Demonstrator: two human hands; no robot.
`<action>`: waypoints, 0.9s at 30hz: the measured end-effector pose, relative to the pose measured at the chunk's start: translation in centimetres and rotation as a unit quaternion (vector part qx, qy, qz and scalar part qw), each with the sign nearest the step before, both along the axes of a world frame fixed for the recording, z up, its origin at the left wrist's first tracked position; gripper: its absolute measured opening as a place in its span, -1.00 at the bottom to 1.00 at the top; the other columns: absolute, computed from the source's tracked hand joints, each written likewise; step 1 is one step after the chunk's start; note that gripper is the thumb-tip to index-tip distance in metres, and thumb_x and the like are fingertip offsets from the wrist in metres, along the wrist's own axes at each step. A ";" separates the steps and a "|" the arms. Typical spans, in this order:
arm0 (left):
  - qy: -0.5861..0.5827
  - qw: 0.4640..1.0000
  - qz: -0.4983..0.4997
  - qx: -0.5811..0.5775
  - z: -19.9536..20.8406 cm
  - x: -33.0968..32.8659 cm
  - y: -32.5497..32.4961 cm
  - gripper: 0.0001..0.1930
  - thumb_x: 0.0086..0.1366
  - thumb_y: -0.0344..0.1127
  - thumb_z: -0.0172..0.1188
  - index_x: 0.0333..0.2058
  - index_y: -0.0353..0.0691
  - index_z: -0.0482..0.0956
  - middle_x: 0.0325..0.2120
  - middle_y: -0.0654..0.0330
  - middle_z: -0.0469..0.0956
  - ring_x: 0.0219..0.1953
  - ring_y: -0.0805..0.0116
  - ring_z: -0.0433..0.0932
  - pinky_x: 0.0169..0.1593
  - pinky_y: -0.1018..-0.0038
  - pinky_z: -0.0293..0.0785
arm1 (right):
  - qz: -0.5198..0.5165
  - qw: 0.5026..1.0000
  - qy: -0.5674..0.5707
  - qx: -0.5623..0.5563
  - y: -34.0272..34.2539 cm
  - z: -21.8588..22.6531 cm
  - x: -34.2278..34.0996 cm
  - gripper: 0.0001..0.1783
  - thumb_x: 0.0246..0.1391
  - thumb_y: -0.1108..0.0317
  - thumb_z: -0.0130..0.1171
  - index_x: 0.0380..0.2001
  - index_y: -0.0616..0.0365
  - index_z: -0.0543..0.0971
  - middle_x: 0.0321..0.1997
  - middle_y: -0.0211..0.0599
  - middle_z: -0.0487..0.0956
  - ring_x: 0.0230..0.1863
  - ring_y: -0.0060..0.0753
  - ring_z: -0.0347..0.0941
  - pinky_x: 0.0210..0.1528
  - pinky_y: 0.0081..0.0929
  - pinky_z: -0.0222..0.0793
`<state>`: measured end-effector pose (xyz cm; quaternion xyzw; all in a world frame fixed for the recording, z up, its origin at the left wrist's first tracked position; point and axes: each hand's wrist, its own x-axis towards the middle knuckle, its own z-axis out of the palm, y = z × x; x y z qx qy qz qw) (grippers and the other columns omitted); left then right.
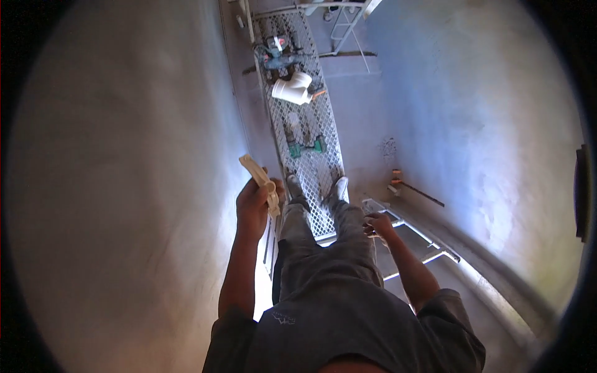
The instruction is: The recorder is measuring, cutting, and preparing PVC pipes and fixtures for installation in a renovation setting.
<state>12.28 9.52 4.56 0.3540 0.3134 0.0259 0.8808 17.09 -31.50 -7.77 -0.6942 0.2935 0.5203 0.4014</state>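
The person stands on a metal mesh platform (311, 155) between two plastered walls, and the work in hand seems to be the treatment of the wall (124, 186) on the left. The left hand (254, 205) is closed around a pale, flat curved tool (261, 180), maybe a float or a scraper; I cannot tell which, because the picture is soft there. The tool is raised in front of the hand and lies close to the wall, but contact is not clear. The right hand (378, 225) holds nothing; its fingers are loosely curled and it hangs beside the right leg, above a metal ladder frame (416, 239).

Well ahead of both hands, past the shoes (317, 186), lie a white pipe elbow (292, 88), some small green-handled tools (308, 146) and a power tool (277, 53) at the far end.

I judge that the step is the moment just before the tool meets the surface. The next move would call for a flat, steady press of the tool on the wall, with the feet kept firm on the narrow platform.
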 end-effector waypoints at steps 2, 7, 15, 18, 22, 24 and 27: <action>-0.026 0.999 0.025 0.031 -1.9 1.5 0.8 -0.44 0.26 -0.19 0.18 0.14 -0.35 0.27 -0.15 0.02 0.51 -0.13 0.21 0.53 0.05 0.25 0.40 | 0.027 0.999 0.023 0.009 1.4 -2.2 0.4 -0.69 0.10 0.30 0.11 -0.13 0.25 0.54 -0.41 -0.27 0.57 -0.52 -0.43 0.51 -0.47 -0.43 0.48; -0.026 0.996 0.041 0.071 -8.0 4.7 2.4 -0.47 0.27 -0.19 0.16 0.11 -0.40 0.30 -0.09 -0.05 0.50 -0.02 0.15 0.50 0.17 0.17 0.35 | 0.095 0.994 0.060 0.006 4.1 -8.3 3.0 -0.71 0.11 0.30 0.11 -0.16 0.26 0.53 -0.44 -0.32 0.55 -0.53 -0.47 0.49 -0.48 -0.43 0.49; 0.142 0.978 0.074 0.132 -21.8 6.4 1.1 -0.61 0.27 -0.19 0.18 -0.05 -0.37 0.49 -0.24 0.15 0.61 -0.18 0.41 0.60 -0.24 0.66 0.36 | 0.149 0.989 -0.024 0.001 9.2 -19.9 9.5 -0.84 0.06 0.35 0.12 -0.40 0.25 0.54 -0.58 -0.33 0.49 -0.61 -0.47 0.45 -0.59 -0.48 0.39; 0.161 0.975 0.079 0.133 -27.8 6.3 -0.8 -0.62 0.28 -0.20 0.17 -0.05 -0.38 0.49 -0.25 0.16 0.61 -0.20 0.41 0.60 -0.24 0.65 0.37 | 0.178 0.983 -0.026 0.021 9.9 -25.2 11.8 -0.83 0.06 0.38 0.11 -0.53 0.24 0.52 -0.66 -0.37 0.43 -0.67 -0.51 0.39 -0.65 -0.51 0.29; 0.112 0.984 0.102 0.094 -34.1 6.2 -2.5 -0.61 0.32 -0.23 0.10 0.00 -0.40 0.45 -0.18 0.09 0.58 -0.16 0.33 0.58 -0.03 0.44 0.45 | 0.245 0.966 -0.039 0.066 11.2 -33.5 13.6 -0.80 0.07 0.36 0.10 -0.58 0.21 0.50 -0.68 -0.42 0.40 -0.71 -0.58 0.30 -0.68 -0.57 0.22; 0.114 0.984 0.110 0.080 -36.8 6.2 -3.3 -0.62 0.32 -0.24 0.10 0.00 -0.39 0.45 -0.18 0.09 0.58 -0.16 0.32 0.58 -0.03 0.44 0.45 | 0.255 0.962 -0.038 0.089 13.0 -36.3 13.9 -0.79 0.08 0.30 0.13 -0.53 0.21 0.52 -0.63 -0.40 0.46 -0.69 -0.59 0.32 -0.66 -0.60 0.28; 0.106 0.985 0.120 0.069 -40.6 7.0 -4.2 -0.63 0.32 -0.26 0.08 0.00 -0.39 0.44 -0.16 0.09 0.58 -0.17 0.32 0.58 -0.05 0.44 0.46 | 0.227 0.969 -0.026 0.094 14.1 -41.5 14.4 -0.85 0.03 0.37 0.11 -0.51 0.22 0.56 -0.64 -0.34 0.46 -0.67 -0.53 0.38 -0.66 -0.53 0.28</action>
